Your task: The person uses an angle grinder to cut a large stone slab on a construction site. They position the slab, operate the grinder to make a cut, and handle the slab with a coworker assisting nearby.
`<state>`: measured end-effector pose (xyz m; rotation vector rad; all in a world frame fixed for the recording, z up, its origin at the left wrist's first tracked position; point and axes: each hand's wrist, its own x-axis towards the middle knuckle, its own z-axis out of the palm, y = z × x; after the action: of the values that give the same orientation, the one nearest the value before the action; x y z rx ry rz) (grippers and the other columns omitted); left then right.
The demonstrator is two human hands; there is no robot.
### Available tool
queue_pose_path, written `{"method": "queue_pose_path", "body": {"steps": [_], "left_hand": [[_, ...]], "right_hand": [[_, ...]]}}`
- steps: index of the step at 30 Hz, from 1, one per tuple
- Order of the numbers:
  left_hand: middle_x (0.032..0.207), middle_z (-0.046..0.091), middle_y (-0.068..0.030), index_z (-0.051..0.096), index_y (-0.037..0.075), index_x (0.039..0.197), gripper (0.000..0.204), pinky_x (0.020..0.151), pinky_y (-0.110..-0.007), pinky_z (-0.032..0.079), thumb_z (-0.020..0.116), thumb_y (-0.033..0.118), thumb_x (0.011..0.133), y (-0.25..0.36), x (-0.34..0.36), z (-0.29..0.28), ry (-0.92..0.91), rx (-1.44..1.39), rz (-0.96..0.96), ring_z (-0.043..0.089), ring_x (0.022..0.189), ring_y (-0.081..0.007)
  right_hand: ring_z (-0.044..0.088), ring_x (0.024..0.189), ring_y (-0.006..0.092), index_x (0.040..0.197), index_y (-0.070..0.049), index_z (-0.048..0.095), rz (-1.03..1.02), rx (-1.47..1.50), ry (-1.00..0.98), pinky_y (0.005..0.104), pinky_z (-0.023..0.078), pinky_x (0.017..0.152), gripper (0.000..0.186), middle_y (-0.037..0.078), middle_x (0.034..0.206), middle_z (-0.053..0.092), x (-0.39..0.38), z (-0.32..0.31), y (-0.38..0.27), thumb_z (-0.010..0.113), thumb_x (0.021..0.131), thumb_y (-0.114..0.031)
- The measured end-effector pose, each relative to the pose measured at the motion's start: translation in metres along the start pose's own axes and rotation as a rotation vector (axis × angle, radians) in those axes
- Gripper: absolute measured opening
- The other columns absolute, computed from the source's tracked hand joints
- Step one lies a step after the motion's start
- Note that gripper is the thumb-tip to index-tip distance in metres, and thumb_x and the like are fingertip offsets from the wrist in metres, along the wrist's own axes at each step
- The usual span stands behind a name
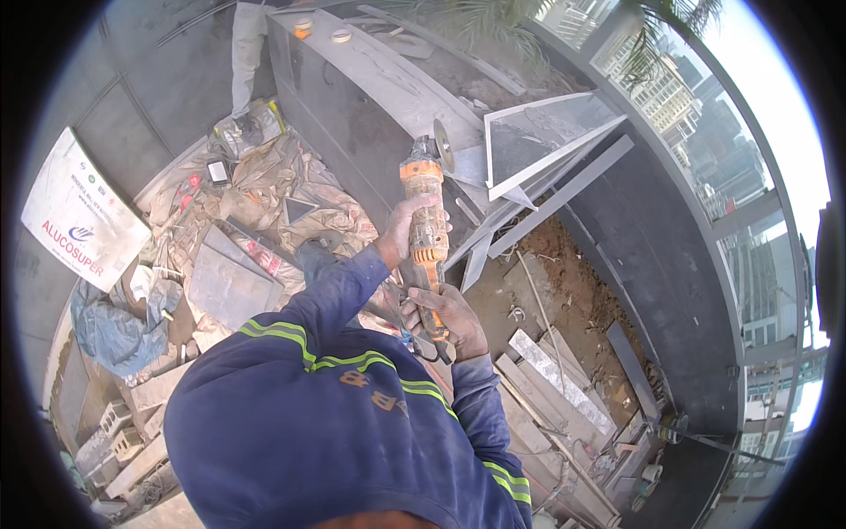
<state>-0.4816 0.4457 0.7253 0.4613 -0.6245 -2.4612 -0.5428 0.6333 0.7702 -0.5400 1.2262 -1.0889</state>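
Both my hands are closed around a dusty orange angle grinder (pixel 426 216), held lengthwise in front of me. Its round disc (pixel 443 145) sits at the far end, on the right of the tool's head. My left hand (pixel 403 227) wraps the middle of the body. Lower down, my right hand (pixel 451 319) grips the rear part of the tool. Close to the disc is a grey triangular panel (pixel 551 139) with pale edges, tilted over the ledge. The disc looks near the panel's frame, but I cannot tell whether they touch.
A long grey ledge (pixel 370 70) bears tape rolls (pixel 341 36). Another person's leg (pixel 248 62) stands at the far left. Crumpled sheeting (pixel 326 198), loose panels (pixel 231 280) and a white sign board (pixel 84 210) lie leftward. Planks (pixel 564 379) and soil (pixel 573 291) lie right.
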Motion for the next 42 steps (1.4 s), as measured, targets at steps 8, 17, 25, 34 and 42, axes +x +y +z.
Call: {"method": "queue_pose_path", "body": {"steps": [8, 17, 25, 34, 42], "left_hand": [[0.097, 0.065, -0.0151, 0.054, 0.010, 0.115, 0.033, 0.077, -0.044, 0.058, 0.065, 0.029, 0.091, 0.015, -0.028, -0.075, -0.033, -0.242, 0.154, 0.068, 0.088, -0.0293], [0.091, 0.064, -0.0066, 0.059, 0.009, 0.106, 0.038, 0.067, -0.038, 0.060, 0.081, 0.028, 0.082, 0.031, -0.066, -0.103, 0.327, -0.118, 0.232, 0.070, 0.080, -0.0229], [0.096, 0.063, -0.0091, 0.058, 0.006, 0.110, 0.032, 0.068, -0.041, 0.060, 0.072, 0.022, 0.086, 0.053, -0.062, -0.130, 0.305, -0.195, 0.276, 0.069, 0.092, -0.0244], [0.094, 0.064, -0.0118, 0.055, 0.006, 0.109, 0.033, 0.067, -0.042, 0.060, 0.073, 0.023, 0.087, 0.155, 0.051, -0.094, 0.170, -0.141, 0.364, 0.070, 0.085, -0.0266], [0.098, 0.064, -0.0084, 0.055, 0.003, 0.116, 0.042, 0.070, -0.038, 0.058, 0.070, 0.034, 0.092, 0.273, 0.211, -0.077, 0.197, 0.025, 0.511, 0.067, 0.085, -0.0212]], "right_hand": [[0.055, 0.046, 0.0095, 0.081, -0.002, 0.067, 0.002, -0.293, 0.006, 0.0244, 0.035, 0.040, 0.016, 0.001, 0.063, 0.058, 0.042, 0.044, 0.016, 0.067, 0.088, -0.016], [0.052, 0.049, 0.0076, 0.071, 0.000, 0.064, -0.028, -0.681, -0.049, 0.0277, 0.038, 0.045, 0.021, 0.000, 0.059, 0.055, 0.098, 0.051, 0.038, 0.067, 0.082, -0.017], [0.058, 0.056, 0.0135, 0.081, 0.004, 0.063, -0.085, -0.711, -0.081, 0.0362, 0.044, 0.052, 0.029, 0.006, 0.062, 0.060, 0.128, 0.062, 0.023, 0.069, 0.082, -0.024], [0.056, 0.047, 0.0127, 0.075, 0.000, 0.061, -0.217, -0.839, -0.009, 0.0300, 0.042, 0.044, 0.019, 0.003, 0.063, 0.059, 0.184, 0.069, -0.097, 0.067, 0.082, -0.016], [0.059, 0.047, 0.0144, 0.075, 0.004, 0.062, -0.268, -0.766, 0.121, 0.0293, 0.044, 0.043, 0.017, 0.006, 0.061, 0.060, 0.334, 0.052, -0.224, 0.067, 0.076, -0.012]]}}
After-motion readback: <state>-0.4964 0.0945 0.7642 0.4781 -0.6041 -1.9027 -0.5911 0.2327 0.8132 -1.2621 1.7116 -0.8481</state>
